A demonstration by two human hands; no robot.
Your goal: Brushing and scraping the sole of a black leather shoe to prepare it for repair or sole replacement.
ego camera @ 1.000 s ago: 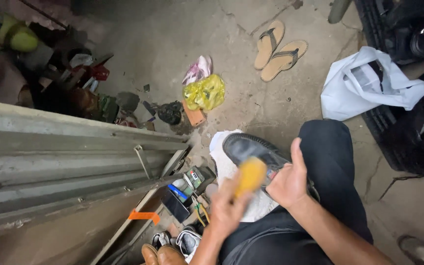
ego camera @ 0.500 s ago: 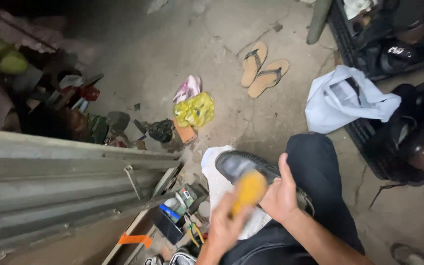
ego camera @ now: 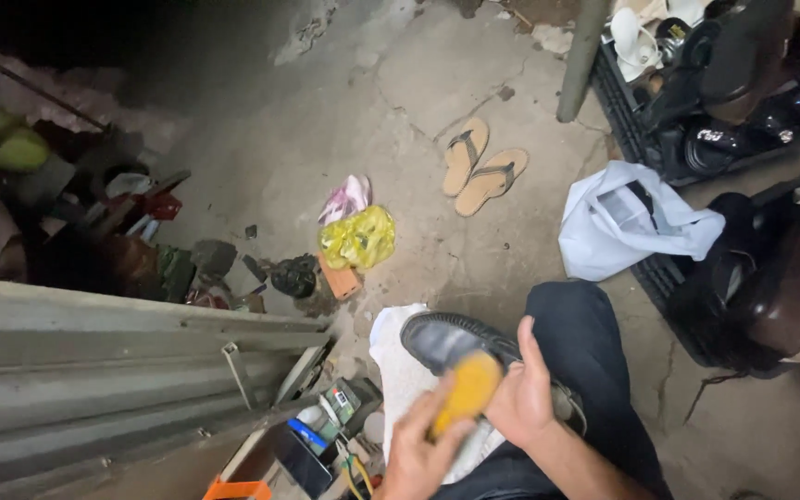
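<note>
A black leather shoe (ego camera: 446, 341) rests on a white cloth (ego camera: 400, 361) over my lap, next to my dark-trousered knee (ego camera: 585, 333). My right hand (ego camera: 522, 398) grips the shoe around its middle, thumb pointing up. My left hand (ego camera: 417, 454) holds a yellow brush (ego camera: 467, 393) pressed against the side of the shoe near its toe. The rear of the shoe is hidden behind my right hand.
An open toolbox (ego camera: 326, 435) with tins and small items lies at my left beside corrugated metal sheets (ego camera: 94, 370). A pair of tan sandals (ego camera: 479, 167), a yellow bag (ego camera: 358, 236), a white plastic bag (ego camera: 622, 227) and black crates of shoes (ego camera: 733, 83) sit on the concrete floor.
The view has shifted slightly, so the sandals and bags sit lower in frame. The brush has slid a little along the shoe; my right hand keeps its grip.
</note>
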